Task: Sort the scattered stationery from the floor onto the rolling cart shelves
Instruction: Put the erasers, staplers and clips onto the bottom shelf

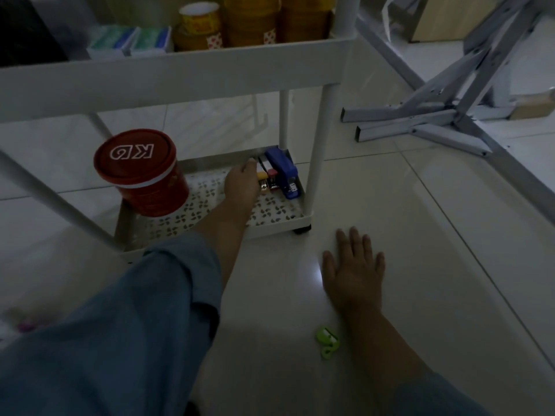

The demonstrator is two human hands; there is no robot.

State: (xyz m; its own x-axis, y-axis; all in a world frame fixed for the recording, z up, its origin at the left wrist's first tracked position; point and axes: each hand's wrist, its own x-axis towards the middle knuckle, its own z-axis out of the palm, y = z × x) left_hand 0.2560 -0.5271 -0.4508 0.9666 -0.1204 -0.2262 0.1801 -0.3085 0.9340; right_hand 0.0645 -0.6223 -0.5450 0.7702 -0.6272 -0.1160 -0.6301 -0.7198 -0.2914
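Note:
My left hand (241, 184) reaches into the bottom shelf (279, 222) of the white rolling cart and grips a small yellow stapler (262, 179). Right beside it lie a small red stapler (272, 178) and a larger blue stapler (283, 172), packed into the shelf's far right corner. My right hand (354, 271) rests flat on the floor tiles with fingers spread, holding nothing. A small green sharpener-like item (327, 342) lies on the floor just behind that hand.
A red round tub (141, 172) stands at the left of the bottom shelf. The upper shelf (180, 70) carries tape rolls (199, 25) and small boxes (132, 40). A folding metal frame (450, 115) lies on the floor at right. Blurry items sit at far left (21, 322).

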